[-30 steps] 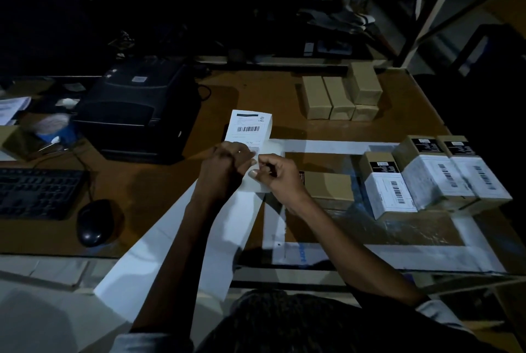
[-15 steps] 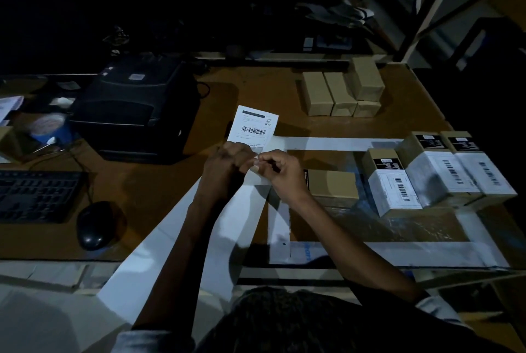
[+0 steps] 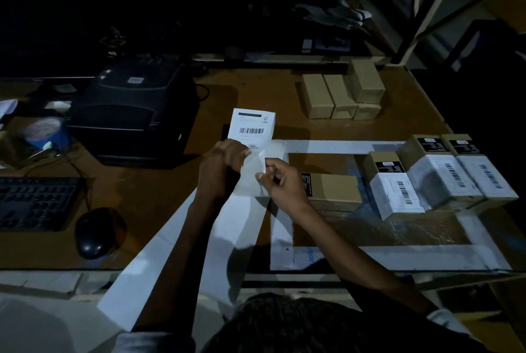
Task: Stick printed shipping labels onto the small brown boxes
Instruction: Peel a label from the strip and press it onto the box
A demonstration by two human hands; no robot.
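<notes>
Head view only, dim light. My left hand (image 3: 220,166) pinches the lower edge of the white printed shipping label with a barcode (image 3: 252,124), which stands up above my knuckles. My right hand (image 3: 280,180) pinches the translucent glossy backing strip (image 3: 253,179), thumb and forefinger closed on its edge, so the two hands pull apart to peel. I judge the label is mostly free of the liner, step not finished. The long white liner tail (image 3: 159,261) runs down toward my lap, out of the way.

The plain brown cardboard box with a black end sticker (image 3: 333,189) lies just beside my right hand, inside the white taped rectangle (image 3: 341,146) on the wooden table, probably next to get the label. Three labelled boxes (image 3: 444,176) sit right of it, done. Unlabelled brown boxes (image 3: 338,93) are stacked further back. The black label printer (image 3: 131,113) sits left.
</notes>
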